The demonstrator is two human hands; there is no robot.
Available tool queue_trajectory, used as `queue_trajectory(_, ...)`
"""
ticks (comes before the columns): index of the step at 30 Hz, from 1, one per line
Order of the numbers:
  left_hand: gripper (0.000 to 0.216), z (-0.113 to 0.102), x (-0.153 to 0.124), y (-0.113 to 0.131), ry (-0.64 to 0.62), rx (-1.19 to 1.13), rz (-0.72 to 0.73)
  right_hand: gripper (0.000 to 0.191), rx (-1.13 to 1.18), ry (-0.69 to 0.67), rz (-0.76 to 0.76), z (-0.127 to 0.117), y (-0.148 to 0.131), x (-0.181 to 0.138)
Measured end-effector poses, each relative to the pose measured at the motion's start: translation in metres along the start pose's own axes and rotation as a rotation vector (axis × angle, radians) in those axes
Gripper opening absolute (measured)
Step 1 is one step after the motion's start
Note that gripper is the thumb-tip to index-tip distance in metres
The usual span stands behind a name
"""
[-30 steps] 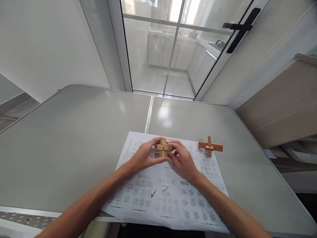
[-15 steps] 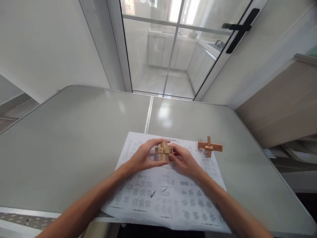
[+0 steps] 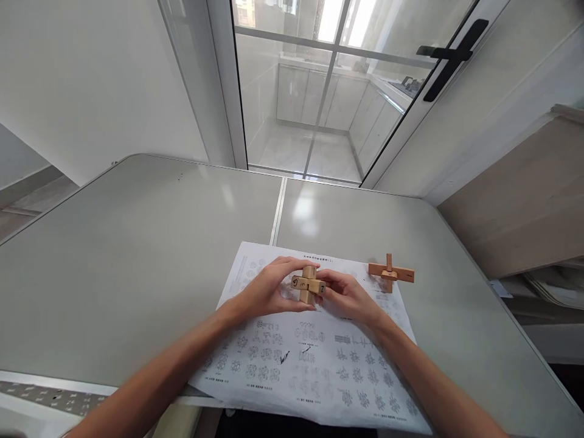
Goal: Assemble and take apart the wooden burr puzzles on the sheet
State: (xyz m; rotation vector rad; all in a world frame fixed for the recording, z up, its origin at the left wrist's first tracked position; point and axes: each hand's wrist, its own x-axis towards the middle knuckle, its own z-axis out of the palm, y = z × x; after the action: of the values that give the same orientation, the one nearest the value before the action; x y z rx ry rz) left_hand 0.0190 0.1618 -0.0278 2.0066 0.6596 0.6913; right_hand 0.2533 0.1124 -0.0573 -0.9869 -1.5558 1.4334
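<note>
Both of my hands grip a small wooden burr puzzle (image 3: 308,285) made of crossed blocks with digits written on them. My left hand (image 3: 267,291) wraps its left side with fingers curled over the top. From the right, my right hand (image 3: 349,296) pinches the puzzle's right end. The puzzle is held just above a printed sheet of diagrams (image 3: 310,353) that lies on the grey table (image 3: 137,243). A second wooden cross puzzle (image 3: 391,274) stands on the sheet's far right corner, apart from my hands.
A seam (image 3: 278,210) runs down the middle of the table. Beyond the far edge is a glass sliding door (image 3: 328,91) with a black handle (image 3: 449,55). A wooden board (image 3: 515,194) leans at the right. The sheet overhangs the near table edge.
The puzzle has turned a little in my hands and sits slightly lower and to the right. My right-hand fingers shifted along its right end. The view drifted slightly.
</note>
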Motion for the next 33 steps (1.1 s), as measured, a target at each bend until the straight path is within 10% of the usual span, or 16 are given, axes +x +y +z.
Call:
queue_trajectory(12,0.057,0.003,0.001,0.003,0.048,-0.1,0.013,0.035,-0.133,0.007,-0.051,0.016,0.003,-0.004)
queue_trajectory(19,0.073,0.0,0.0,-0.001,-0.066,-0.087,0.115,0.032,0.073,-0.255,0.051,0.0,-0.006,-0.003)
queue_trajectory(33,0.076,0.0,0.0,-0.003,-0.03,-0.051,0.169,0.033,-0.003,-0.067,0.008,0.005,-0.004,-0.003)
